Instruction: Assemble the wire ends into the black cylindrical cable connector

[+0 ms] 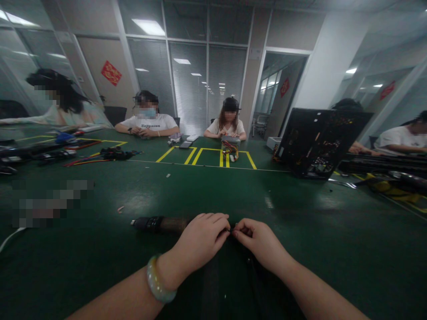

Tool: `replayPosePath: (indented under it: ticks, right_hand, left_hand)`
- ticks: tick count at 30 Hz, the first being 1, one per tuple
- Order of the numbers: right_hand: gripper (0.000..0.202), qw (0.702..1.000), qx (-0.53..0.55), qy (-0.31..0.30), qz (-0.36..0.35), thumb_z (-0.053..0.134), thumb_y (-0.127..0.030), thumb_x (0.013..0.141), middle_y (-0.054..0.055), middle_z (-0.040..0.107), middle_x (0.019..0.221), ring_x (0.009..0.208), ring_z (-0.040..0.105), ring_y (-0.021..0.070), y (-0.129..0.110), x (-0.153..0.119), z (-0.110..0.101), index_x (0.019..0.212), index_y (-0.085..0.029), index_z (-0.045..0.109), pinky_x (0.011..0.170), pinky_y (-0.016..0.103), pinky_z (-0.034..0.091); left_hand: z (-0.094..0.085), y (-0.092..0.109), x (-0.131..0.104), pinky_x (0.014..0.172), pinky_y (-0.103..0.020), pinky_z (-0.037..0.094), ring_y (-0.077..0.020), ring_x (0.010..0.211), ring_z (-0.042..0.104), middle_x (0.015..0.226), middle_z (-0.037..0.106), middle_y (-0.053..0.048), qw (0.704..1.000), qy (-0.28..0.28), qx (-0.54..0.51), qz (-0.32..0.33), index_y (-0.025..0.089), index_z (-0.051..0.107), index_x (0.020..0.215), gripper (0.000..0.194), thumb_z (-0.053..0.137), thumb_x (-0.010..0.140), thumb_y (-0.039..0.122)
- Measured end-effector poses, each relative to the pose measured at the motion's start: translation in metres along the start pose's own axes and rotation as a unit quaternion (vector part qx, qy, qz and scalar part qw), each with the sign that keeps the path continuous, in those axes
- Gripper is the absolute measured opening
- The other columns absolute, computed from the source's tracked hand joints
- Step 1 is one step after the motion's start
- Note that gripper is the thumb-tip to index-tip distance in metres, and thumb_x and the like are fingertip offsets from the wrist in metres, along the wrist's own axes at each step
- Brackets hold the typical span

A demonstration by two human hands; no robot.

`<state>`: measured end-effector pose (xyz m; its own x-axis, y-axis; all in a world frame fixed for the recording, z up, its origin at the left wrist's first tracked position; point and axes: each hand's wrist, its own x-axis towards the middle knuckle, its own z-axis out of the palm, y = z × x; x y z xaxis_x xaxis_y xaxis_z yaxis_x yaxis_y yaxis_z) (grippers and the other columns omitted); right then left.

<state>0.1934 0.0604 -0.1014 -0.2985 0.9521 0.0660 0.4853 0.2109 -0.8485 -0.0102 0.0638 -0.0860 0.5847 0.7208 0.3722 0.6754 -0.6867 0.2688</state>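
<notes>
A dark power drill [173, 224] lies on the green table with its chuck pointing left. My left hand [203, 235] is closed over the rear of the drill and hides that part; a bangle [156, 280] circles the wrist. The fingertips of my right hand [256, 240] pinch a small dark piece [231, 230] right beside my left thumb and forefinger. What this piece is cannot be made out. Below my hands, dark shapes blend into the shadow on the table.
A black computer case [323, 142] stands at the back right. Several cables [106, 155] lie at the back left, and a bundle of wires [231, 150] sits before a seated person [228, 120]. Yellow tape [196, 155] marks the table [200, 191]. Other people sit around it.
</notes>
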Motion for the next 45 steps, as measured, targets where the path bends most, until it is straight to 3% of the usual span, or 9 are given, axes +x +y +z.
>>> replayPosePath:
  ticks: [6,15,18,21,34,40,45]
  right_hand:
    - [0.010,1.000,-0.003,0.000,-0.003,0.059,-0.025,0.088,-0.002,0.068,0.077,0.071,0.062,0.0151,-0.003,-0.001,-0.002,0.085,-0.021,0.068,0.061,0.022,0.042]
    - [0.010,0.999,-0.027,0.014,-0.015,0.061,-0.024,0.088,-0.002,0.069,0.081,0.076,0.063,0.0149,-0.002,0.000,-0.001,0.086,-0.021,0.070,0.067,0.022,0.043]
    - [0.011,0.999,-0.036,0.019,-0.011,0.060,-0.026,0.089,-0.002,0.069,0.082,0.075,0.063,0.0144,0.001,0.000,0.000,0.088,-0.021,0.070,0.065,0.022,0.043]
    - [0.011,0.999,-0.045,0.024,-0.008,0.061,-0.028,0.090,-0.001,0.070,0.084,0.074,0.062,0.0140,0.004,0.000,0.001,0.090,-0.022,0.070,0.064,0.021,0.043]
    - [0.013,0.998,-0.055,0.020,0.001,0.062,-0.031,0.090,-0.001,0.070,0.082,0.071,0.062,0.0135,0.004,0.000,0.001,0.090,-0.021,0.070,0.060,0.021,0.042]
    - [0.011,0.999,-0.048,0.019,0.003,0.067,-0.032,0.086,-0.002,0.070,0.081,0.071,0.062,0.0133,0.005,0.000,0.002,0.089,-0.022,0.070,0.059,0.020,0.041]
    - [0.011,0.998,-0.050,0.028,0.002,0.066,-0.032,0.087,-0.001,0.070,0.083,0.073,0.062,0.0137,0.003,0.000,0.002,0.089,-0.022,0.071,0.062,0.021,0.043]
  left_hand:
    - [0.000,0.000,0.001,0.099,-0.043,0.042,-0.0217,0.110,0.056,0.117,0.063,-0.003,0.999,0.022,0.006,0.022,0.022,0.061,0.095,0.012,0.060,0.085,0.014]
    - [0.005,-0.006,0.002,0.104,-0.048,0.037,-0.0230,0.112,0.056,0.120,0.063,-0.001,0.999,0.031,0.021,0.026,0.024,0.064,0.096,0.011,0.060,0.086,0.020]
    - [0.005,-0.007,0.002,0.095,-0.043,0.045,-0.0224,0.105,0.059,0.113,0.065,-0.002,0.999,0.027,0.022,0.024,0.025,0.062,0.107,0.021,0.057,0.088,0.019]
    - [0.004,-0.006,0.002,0.089,-0.040,0.048,-0.0226,0.101,0.061,0.109,0.066,-0.002,0.999,0.015,0.020,0.024,0.024,0.063,0.099,0.013,0.055,0.090,0.022]
    - [0.010,-0.013,0.003,0.104,-0.049,0.039,-0.0252,0.111,0.058,0.116,0.065,-0.002,0.997,0.049,0.025,0.052,0.024,0.065,0.094,0.012,0.056,0.087,0.028]
    - [0.007,-0.009,0.003,0.084,-0.038,0.049,-0.0225,0.096,0.062,0.103,0.067,-0.003,0.999,0.017,0.025,0.017,0.024,0.064,0.099,0.015,0.053,0.088,0.024]
    - [0.004,-0.006,0.003,0.081,-0.035,0.048,-0.0215,0.092,0.062,0.099,0.066,-0.002,1.000,0.010,0.015,0.009,0.024,0.063,0.096,0.013,0.056,0.086,0.021]
